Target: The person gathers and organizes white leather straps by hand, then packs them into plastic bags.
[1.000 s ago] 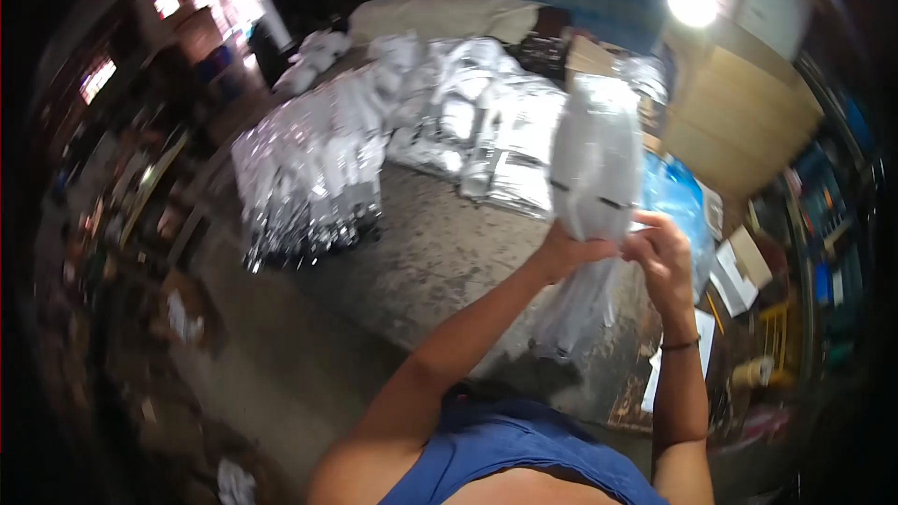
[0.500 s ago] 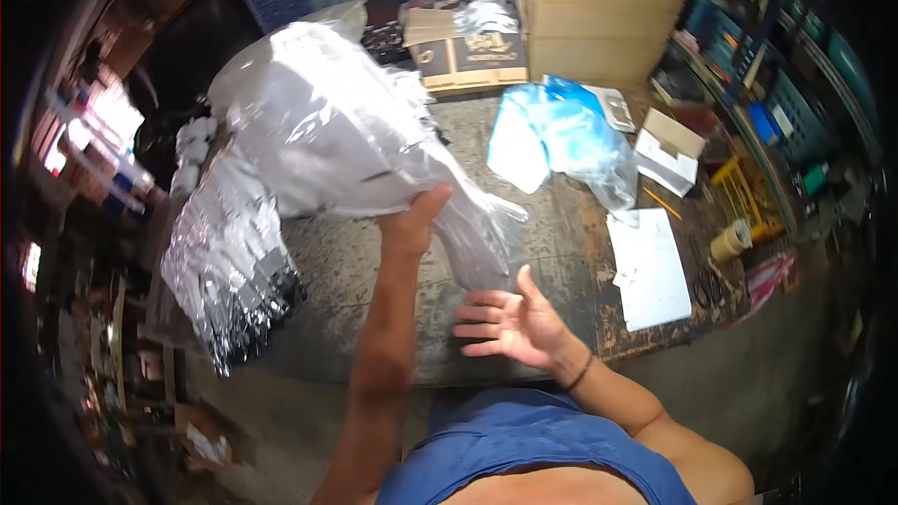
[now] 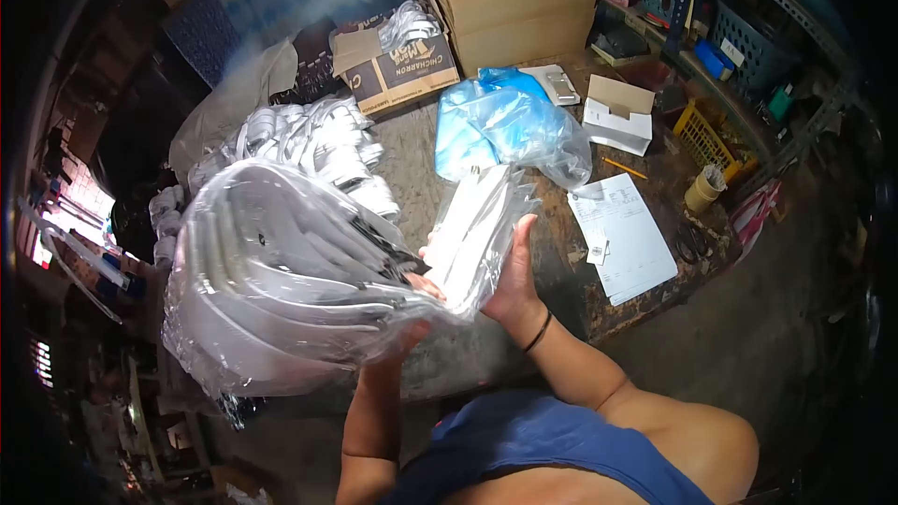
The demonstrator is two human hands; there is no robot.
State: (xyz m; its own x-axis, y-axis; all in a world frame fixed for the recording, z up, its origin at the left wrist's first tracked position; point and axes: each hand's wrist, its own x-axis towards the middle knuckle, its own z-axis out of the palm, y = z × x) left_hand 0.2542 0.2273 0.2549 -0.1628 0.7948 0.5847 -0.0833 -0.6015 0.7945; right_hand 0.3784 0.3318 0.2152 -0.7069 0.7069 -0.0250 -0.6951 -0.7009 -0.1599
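Observation:
A large bundle of clear plastic bags with white, curved contents (image 3: 281,281) hangs over the table's near left part. My left hand (image 3: 416,323) grips its narrow end from below, the fingers partly hidden by the plastic. My right hand (image 3: 514,271) is closed round the right side of the same bundle, where its end folds upward, thumb on the outside. Behind the bundle lies a heap of white looped strips (image 3: 313,145).
A printed carton (image 3: 407,75) and stacked cardboard (image 3: 524,0) stand at the back. Blue plastic (image 3: 510,122), an open small box (image 3: 619,117), a pencil (image 3: 624,167), papers (image 3: 625,243), a tape roll (image 3: 703,189) and scissors (image 3: 692,241) lie rightward. A yellow basket (image 3: 706,140) is beyond.
The bundle has swung lower and nearer, uncovering the white heap. My right hand, open and apart before, has closed on the bundle's end. The view has shifted.

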